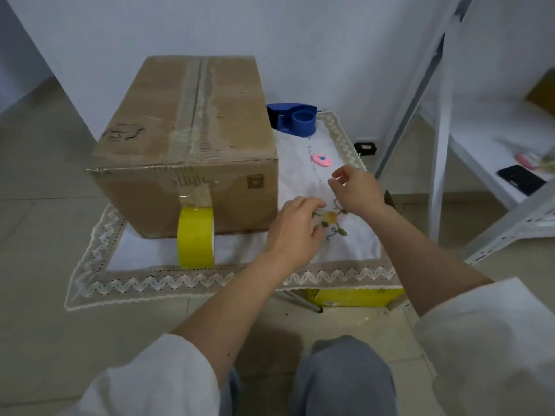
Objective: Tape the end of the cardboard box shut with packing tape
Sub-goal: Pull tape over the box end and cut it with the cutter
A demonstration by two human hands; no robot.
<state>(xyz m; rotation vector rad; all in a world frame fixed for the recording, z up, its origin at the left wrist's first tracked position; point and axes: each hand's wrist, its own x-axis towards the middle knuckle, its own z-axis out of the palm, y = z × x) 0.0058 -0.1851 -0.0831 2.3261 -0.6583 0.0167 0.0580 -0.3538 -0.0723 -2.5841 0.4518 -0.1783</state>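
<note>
A brown cardboard box (192, 139) stands on a small cloth-covered table (228, 277), its flaps closed and a clear tape strip running along the top seam and down the near face. A yellow roll of packing tape (195, 237) hangs against that near face from the strip's end. My left hand (292, 229) hovers right of the box, fingers loosely spread, holding nothing. My right hand (353, 189) is farther right above the cloth, fingers curled and apart, also holding nothing. A small pink cutter (322, 160) lies on the cloth just beyond my right hand.
A blue tape dispenser (295, 119) sits behind the box at the table's back. White metal shelving (438, 163) stands at the right, with a black phone (521, 179) on it. A yellow box (354, 297) lies under the table. My knees are below.
</note>
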